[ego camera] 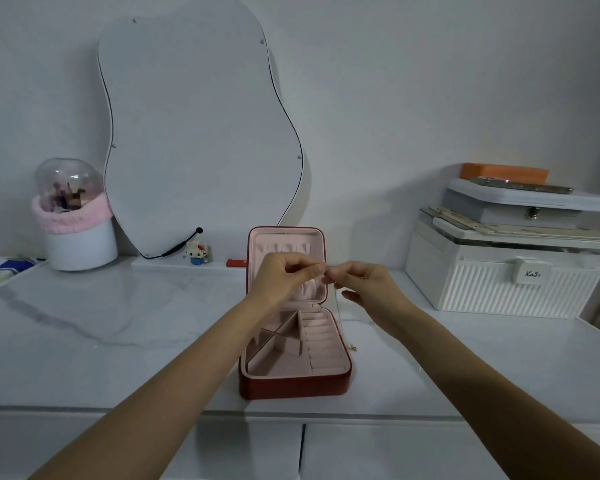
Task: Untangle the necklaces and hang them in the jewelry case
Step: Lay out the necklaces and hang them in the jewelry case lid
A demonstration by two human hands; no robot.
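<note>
both hands up in front of the open red jewelry case with pink lining [293,379], which sits on the white marble-look tabletop [118,323]. left hand [281,277] has fingers curled, thumb and forefinger pinching the top of a thin fine-chain necklace [339,315]. right hand [368,289] pinches the same spot from the other side; fingertips of the two hands nearly touch, in front of the case's upright lid [286,239]. chain hangs straight down from the pinch, just below the right fingertips, running past the right edge of the case base. small gold clasp or charm at its lower end, near the case's right wall; cannot tell if it touches the table. chain too thin to see whether a second one is tangled in it. behind: curvy white-backed mirror panel [201,133], white ribbed storage box [506,282] at right, white tub with pink fuzzy trim and clear dome [75,223] at left.
</note>
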